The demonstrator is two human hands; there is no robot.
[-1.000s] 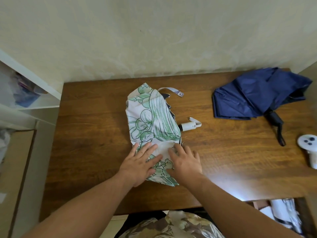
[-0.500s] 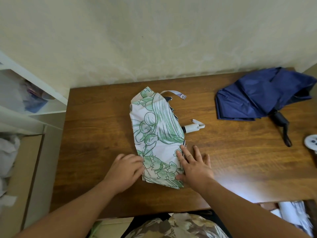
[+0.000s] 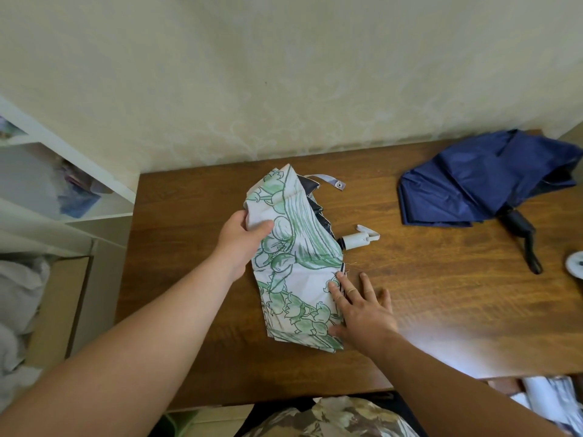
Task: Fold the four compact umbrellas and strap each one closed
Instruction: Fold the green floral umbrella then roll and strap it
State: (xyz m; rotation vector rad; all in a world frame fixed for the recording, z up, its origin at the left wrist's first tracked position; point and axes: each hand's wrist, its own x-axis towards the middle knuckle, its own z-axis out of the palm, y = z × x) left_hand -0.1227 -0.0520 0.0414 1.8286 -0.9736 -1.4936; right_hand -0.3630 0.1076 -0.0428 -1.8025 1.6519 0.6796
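A white umbrella with a green flower print [image 3: 293, 266] lies flattened in the middle of the wooden table [image 3: 441, 294]. Its white handle [image 3: 358, 239] sticks out to the right, and its strap with a snap [image 3: 331, 181] lies loose at the far end. My left hand [image 3: 243, 238] pinches the left edge of the fabric near the far end. My right hand [image 3: 359, 307] lies flat with spread fingers on the near right edge, pressing it down. A navy umbrella [image 3: 485, 181], collapsed but loose, rests at the back right with its black handle [image 3: 523, 238] toward me.
A white round device [image 3: 575, 263] sits at the table's right edge. White shelves [image 3: 79, 197] with clutter stand to the left, a wall runs behind the table, and bags lie on the floor at the near right.
My left hand moved from the near left edge up to the far left edge and took hold of the fabric. My right hand stays pressed on the near right edge.
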